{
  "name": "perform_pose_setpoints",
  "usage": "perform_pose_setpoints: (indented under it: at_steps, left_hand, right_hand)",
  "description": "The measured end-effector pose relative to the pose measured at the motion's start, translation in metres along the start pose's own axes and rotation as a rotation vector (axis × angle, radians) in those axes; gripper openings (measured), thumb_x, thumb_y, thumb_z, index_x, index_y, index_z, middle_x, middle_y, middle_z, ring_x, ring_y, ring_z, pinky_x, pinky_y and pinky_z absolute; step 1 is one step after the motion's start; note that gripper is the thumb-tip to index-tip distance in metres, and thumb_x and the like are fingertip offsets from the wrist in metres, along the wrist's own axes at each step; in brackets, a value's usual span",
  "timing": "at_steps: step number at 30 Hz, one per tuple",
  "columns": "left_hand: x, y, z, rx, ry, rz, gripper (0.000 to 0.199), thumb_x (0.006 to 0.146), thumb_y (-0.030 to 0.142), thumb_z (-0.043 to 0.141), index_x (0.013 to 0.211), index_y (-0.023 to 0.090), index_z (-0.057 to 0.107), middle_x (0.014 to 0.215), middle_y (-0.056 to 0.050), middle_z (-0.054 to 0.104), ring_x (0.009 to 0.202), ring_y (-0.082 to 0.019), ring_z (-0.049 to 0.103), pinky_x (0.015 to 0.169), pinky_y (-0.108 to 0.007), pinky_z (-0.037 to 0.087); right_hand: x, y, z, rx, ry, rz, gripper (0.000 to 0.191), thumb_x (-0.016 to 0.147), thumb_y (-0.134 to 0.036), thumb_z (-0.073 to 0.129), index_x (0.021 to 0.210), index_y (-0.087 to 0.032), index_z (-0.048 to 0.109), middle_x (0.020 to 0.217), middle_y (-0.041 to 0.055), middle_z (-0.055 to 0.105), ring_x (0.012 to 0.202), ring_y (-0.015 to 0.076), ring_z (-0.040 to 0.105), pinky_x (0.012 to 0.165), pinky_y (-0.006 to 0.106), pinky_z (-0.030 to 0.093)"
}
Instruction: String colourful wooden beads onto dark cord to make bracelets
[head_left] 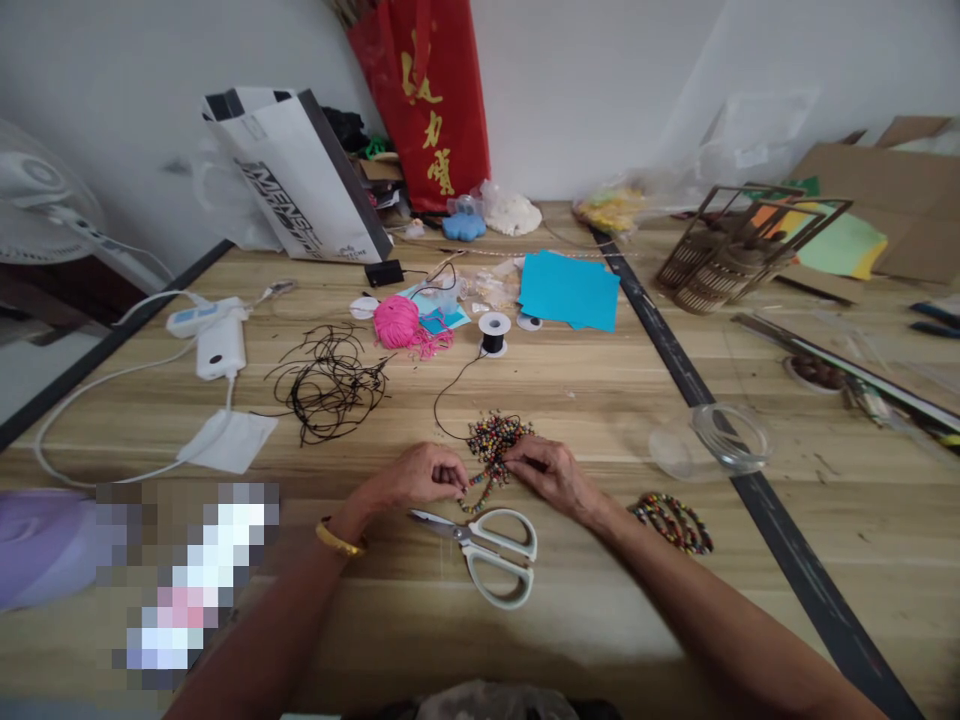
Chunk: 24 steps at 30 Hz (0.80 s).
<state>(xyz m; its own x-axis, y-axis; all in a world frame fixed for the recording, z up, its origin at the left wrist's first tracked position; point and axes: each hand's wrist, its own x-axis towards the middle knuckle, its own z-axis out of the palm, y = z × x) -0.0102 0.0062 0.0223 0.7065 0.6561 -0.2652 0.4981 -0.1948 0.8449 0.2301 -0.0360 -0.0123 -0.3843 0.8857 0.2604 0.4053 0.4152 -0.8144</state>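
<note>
Both hands are over the wooden table at a pile of small multicoloured beads. My left hand has its fingers pinched on one end of a short beaded string, which curves down between the hands. At the pile's right edge, the fingertips of my right hand are pressed together; what they hold is too small to make out. A black cord runs from a white spool to the pile. White-handled scissors lie just below the hands. Finished-looking beaded loops rest beside my right forearm.
Tangled black cord and pink yarn lie beyond my left hand. Blue paper is behind the spool. A clear round container stands to the right. A power strip with white cables sits at the left.
</note>
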Motion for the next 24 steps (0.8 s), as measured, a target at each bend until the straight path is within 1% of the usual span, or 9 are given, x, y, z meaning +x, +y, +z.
perform_pose_setpoints:
  at_steps: [3, 5, 8, 10, 14, 17, 24]
  left_hand:
    - [0.002, -0.001, 0.002, 0.009, -0.011, 0.009, 0.015, 0.072, 0.017, 0.065, 0.083, 0.014, 0.073, 0.071, -0.003, 0.069, 0.059, -0.011, 0.056, 0.054, -0.019, 0.040]
    - [0.003, -0.001, 0.004, 0.033, 0.024, 0.041, 0.016, 0.075, 0.018, 0.063, 0.087, 0.015, 0.073, 0.075, -0.003, 0.070, 0.061, -0.011, 0.056, 0.055, -0.019, 0.040]
    - [0.004, 0.002, 0.007, 0.120, 0.092, 0.124, 0.016, 0.079, 0.018, 0.060, 0.089, 0.014, 0.073, 0.083, -0.005, 0.069, 0.071, -0.013, 0.058, 0.062, -0.020, 0.042]
    - [0.005, 0.004, 0.009, 0.181, 0.110, 0.153, 0.018, 0.081, 0.016, 0.058, 0.092, 0.014, 0.073, 0.085, -0.006, 0.067, 0.075, -0.014, 0.058, 0.066, -0.021, 0.043]
    - [0.006, 0.005, 0.011, 0.266, 0.103, 0.161, 0.023, 0.084, 0.014, 0.056, 0.100, 0.016, 0.072, 0.085, -0.006, 0.064, 0.077, -0.015, 0.057, 0.071, -0.023, 0.043]
    - [0.006, 0.004, 0.011, 0.303, 0.083, 0.164, 0.026, 0.085, 0.015, 0.055, 0.105, 0.018, 0.071, 0.083, -0.005, 0.063, 0.077, -0.015, 0.056, 0.071, -0.023, 0.042]
    - [0.006, 0.002, 0.011, 0.352, 0.084, 0.167, 0.027, 0.086, 0.017, 0.054, 0.108, 0.021, 0.070, 0.083, -0.004, 0.063, 0.080, -0.016, 0.056, 0.074, -0.025, 0.042]
  right_hand:
    - [0.001, -0.002, 0.002, -0.012, 0.034, 0.013, 0.019, 0.091, -0.027, 0.053, 0.085, -0.016, 0.067, 0.082, 0.0076, 0.068, 0.076, 0.0174, 0.062, 0.071, 0.029, 0.047]
    - [0.001, -0.003, 0.003, -0.019, 0.044, 0.022, 0.018, 0.091, -0.026, 0.053, 0.085, -0.016, 0.067, 0.081, 0.0070, 0.068, 0.075, 0.0170, 0.062, 0.070, 0.028, 0.047]
    - [0.001, -0.003, 0.004, -0.025, 0.058, 0.030, 0.017, 0.090, -0.026, 0.054, 0.084, -0.016, 0.067, 0.079, 0.0059, 0.068, 0.072, 0.0165, 0.062, 0.068, 0.027, 0.047]
    - [0.001, -0.002, 0.004, -0.027, 0.068, 0.031, 0.016, 0.090, -0.025, 0.055, 0.084, -0.017, 0.067, 0.078, 0.0054, 0.068, 0.071, 0.0162, 0.062, 0.067, 0.026, 0.047]
    - [0.001, -0.001, 0.006, -0.036, 0.077, 0.028, 0.014, 0.089, -0.023, 0.055, 0.083, -0.017, 0.066, 0.076, 0.0044, 0.067, 0.069, 0.0155, 0.061, 0.065, 0.025, 0.047]
    - [0.002, 0.000, 0.006, -0.044, 0.076, 0.021, 0.014, 0.089, -0.021, 0.054, 0.081, -0.017, 0.066, 0.074, 0.0039, 0.066, 0.068, 0.0153, 0.060, 0.064, 0.025, 0.046]
    - [0.002, -0.003, 0.005, -0.047, 0.061, 0.039, 0.013, 0.088, -0.020, 0.054, 0.081, -0.017, 0.065, 0.075, 0.0037, 0.066, 0.068, 0.0149, 0.060, 0.065, 0.025, 0.045]
